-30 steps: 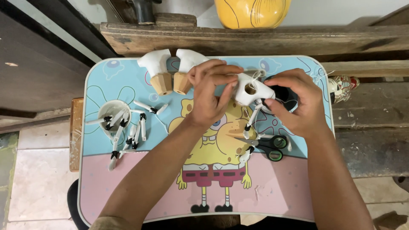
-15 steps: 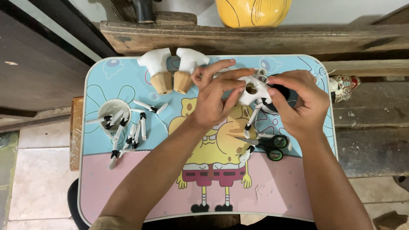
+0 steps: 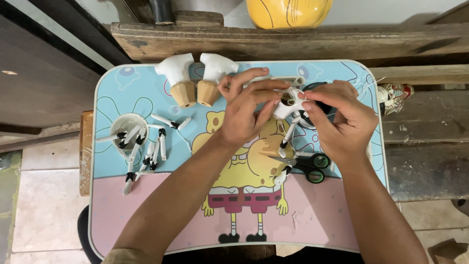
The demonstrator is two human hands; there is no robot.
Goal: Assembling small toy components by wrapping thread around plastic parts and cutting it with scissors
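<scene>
Working over a small tabletop point(image 3: 146, 220) printed with a yellow cartoon figure, the person keeps both hands raised just above its far middle, and the step in hand looks like fitting a thin leg into a small white toy body. Nearest the person lies only the bare pink band of the print. A little farther on, a pair of scissors with green and black handles point(image 3: 307, 167) lies below the right hand, with one loose white leg point(image 3: 282, 177) just beside the blades.

The left hand point(image 3: 246, 110) closes its thumb and fingers on the white toy body point(image 3: 287, 104) from the left, and the right hand point(image 3: 337, 120) pinches it from the right with thumb and forefinger, so both grips are shut on that one piece, held off the tabletop. A thin white leg with a black tip point(image 3: 289, 133) hangs down from it. As a judgement, the next move calls for a steady pinch and careful lining up of a peg with its hole, since the parts are small and slender.

To the left, a small white bowl point(image 3: 122, 122) holds several white legs with black tips, and more of them point(image 3: 154, 151) lie spilled beside it. At the far edge stand two white pieces with tan cone bases point(image 3: 195, 80), touching each other. Beyond is a rough wooden shelf point(image 3: 293, 36) bearing a yellow round thing point(image 3: 288, 10)
</scene>
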